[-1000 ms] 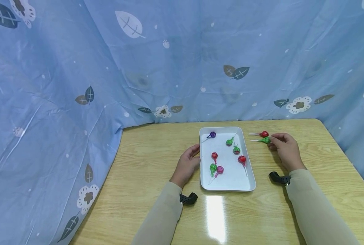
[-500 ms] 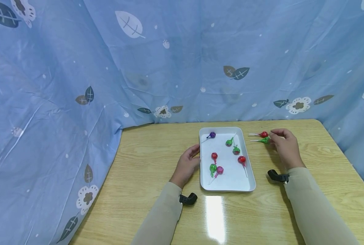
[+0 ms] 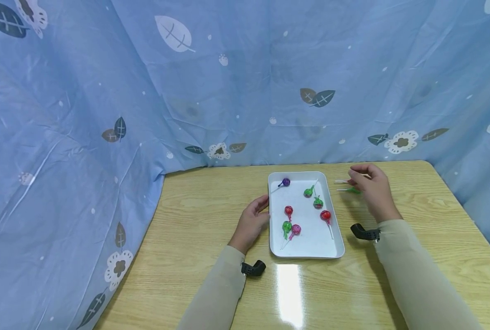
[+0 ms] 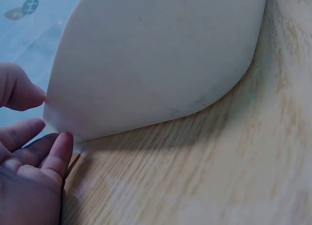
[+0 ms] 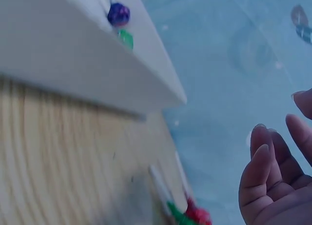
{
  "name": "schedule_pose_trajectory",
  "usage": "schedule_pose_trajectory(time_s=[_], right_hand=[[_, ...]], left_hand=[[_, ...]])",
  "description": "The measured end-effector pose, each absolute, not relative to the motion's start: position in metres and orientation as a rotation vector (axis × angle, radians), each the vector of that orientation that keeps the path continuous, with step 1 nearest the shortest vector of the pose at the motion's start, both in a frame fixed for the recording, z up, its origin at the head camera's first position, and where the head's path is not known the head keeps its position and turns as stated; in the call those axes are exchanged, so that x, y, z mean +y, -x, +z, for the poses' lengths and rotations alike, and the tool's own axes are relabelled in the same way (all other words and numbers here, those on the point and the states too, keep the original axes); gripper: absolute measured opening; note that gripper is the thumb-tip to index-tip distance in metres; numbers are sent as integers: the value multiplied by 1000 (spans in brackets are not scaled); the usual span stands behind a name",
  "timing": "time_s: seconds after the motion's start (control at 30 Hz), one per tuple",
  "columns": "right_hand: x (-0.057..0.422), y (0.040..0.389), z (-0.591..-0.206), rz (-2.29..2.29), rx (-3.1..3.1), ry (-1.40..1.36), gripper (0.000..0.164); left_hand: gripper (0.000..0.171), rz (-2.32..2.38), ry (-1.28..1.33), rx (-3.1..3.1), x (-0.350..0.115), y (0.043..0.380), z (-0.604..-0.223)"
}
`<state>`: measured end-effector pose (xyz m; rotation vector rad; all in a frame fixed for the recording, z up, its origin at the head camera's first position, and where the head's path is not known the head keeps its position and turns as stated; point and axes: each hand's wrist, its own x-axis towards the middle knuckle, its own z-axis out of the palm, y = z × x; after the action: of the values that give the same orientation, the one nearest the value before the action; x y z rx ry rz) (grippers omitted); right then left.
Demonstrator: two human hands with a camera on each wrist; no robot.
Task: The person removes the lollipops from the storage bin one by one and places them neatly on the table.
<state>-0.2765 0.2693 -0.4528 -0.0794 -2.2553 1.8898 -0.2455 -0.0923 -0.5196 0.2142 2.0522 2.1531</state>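
Observation:
My left hand (image 3: 251,222) rests against the left side of a white tray (image 3: 311,245), its thumb and fingertips touching the outer wall. In the left wrist view, the fingers (image 4: 61,149) meet the tray's lower edge. To the tray's right, my right hand (image 3: 372,192) hovers above two lollipops on the table, with loosely bent fingers and nothing between them. It partly covers the red lollipop (image 3: 341,181) and the green lollipop (image 3: 354,189); their sticks point left. The right wrist view shows the red wrapper (image 5: 199,215) beside the green one, apart from the fingers.
Several lollipops lie in the tray, among them a purple one (image 3: 286,182), a red one (image 3: 325,215) and a pink one (image 3: 296,229). A wooden table (image 3: 195,220) is under everything. Blue patterned cloth (image 3: 245,91) hangs behind and to the left.
My right hand has moved left and away from me, from the green lollipop's head to over both loose lollipops. The left hand and tray have stayed put.

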Motion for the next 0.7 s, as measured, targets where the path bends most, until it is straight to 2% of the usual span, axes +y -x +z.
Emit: schedule_pose_trajectory(time_s=[0.13,0.33,0.7], right_hand=[[257,278,-446,1861,-2295,9,42],[238,283,-443,1886,-2332,-68,36],[206,286,-439,1898,-2434,-198,45]], left_hand=[[62,2150,-228,2050,-93,246,-520],[62,2152,-233,2058,-92,246,-522],[63,2151,-236,2058,-93,245,-520]])
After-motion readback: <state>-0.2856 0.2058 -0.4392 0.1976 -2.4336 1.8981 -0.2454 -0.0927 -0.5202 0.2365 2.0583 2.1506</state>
